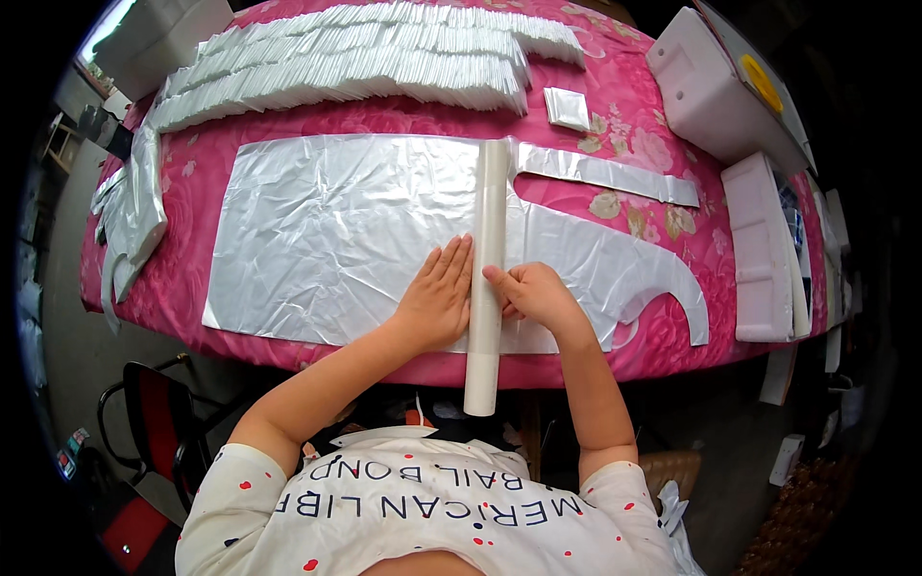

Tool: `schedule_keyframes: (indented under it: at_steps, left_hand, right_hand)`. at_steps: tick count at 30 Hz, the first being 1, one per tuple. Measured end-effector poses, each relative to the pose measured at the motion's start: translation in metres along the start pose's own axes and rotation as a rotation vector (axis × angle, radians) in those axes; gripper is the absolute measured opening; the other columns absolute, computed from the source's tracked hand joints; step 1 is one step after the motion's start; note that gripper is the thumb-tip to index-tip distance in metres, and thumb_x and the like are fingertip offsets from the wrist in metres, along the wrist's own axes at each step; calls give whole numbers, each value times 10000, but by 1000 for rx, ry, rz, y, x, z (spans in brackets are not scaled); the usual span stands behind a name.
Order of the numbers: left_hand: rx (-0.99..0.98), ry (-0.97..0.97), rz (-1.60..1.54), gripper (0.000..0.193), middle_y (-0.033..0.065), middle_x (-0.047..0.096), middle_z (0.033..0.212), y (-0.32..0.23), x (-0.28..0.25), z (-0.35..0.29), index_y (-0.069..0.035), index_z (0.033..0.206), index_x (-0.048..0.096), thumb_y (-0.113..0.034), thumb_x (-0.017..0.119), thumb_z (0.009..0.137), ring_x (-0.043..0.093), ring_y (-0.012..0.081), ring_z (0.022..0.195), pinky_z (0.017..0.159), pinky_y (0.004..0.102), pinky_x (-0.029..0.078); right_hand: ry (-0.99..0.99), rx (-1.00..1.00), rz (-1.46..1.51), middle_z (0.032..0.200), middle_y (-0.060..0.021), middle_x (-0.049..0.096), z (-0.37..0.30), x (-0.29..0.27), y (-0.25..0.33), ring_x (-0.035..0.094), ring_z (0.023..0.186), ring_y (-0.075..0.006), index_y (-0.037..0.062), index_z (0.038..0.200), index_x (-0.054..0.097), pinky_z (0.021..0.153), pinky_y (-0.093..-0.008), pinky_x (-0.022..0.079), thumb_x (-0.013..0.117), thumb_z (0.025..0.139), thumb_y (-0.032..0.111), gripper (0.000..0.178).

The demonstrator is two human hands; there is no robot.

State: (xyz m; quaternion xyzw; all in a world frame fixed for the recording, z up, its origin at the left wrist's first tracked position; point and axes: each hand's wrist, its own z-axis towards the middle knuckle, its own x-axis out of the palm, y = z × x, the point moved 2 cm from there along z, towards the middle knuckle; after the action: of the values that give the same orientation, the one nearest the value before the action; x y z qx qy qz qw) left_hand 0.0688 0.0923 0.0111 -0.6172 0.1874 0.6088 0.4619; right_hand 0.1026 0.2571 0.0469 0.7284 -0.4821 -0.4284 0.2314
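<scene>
A thin, silvery-white plastic apron (298,240) lies spread over the table, wrinkled, with its neck and strap end to the right. Across it, running from far to near, rests a long white tube (488,211), its near end sticking out past the table edge. My left hand (440,296) presses flat on the plastic just left of the tube, fingers stretched out. At the tube's right side is my right hand (528,293), closed with the thumb on top of the tube. Its other fingers are curled and partly hidden.
Long rows of folded white plastic packets (355,72) cover the far side, with a small stack (567,108) apart from them. More plastic sheets (139,211) hang off the left edge. White foam boxes (759,250) stand at the right. A black and red chair (158,418) is below left.
</scene>
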Motion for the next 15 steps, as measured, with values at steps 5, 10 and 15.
schedule_keyframes:
  at_steps: [5,10,15]
  left_hand:
    - [10,6,15,624,260,210,1434,1,1,-1,113,1344,251,-227,363,833,162,349,1362,1112,429,106]
    - [9,25,7,631,260,201,1437,1,1,-1,116,1348,239,-216,371,828,154,355,1363,1112,430,102]
    - [11,32,2,641,260,194,1439,0,-1,-2,120,1347,232,-207,381,817,148,354,1366,1114,427,93]
  right_hand:
    - [-153,-32,187,731,-94,623,85,-35,27,625,672,-153,-20,835,628,571,-243,507,525,860,525,555]
    - [-210,-225,1474,905,-102,646,131,-64,11,624,851,-214,20,932,607,751,-334,511,542,888,297,288]
    - [-324,-700,1822,1112,-127,615,121,-171,-49,581,1048,-246,43,1065,569,868,-399,479,432,934,200,246]
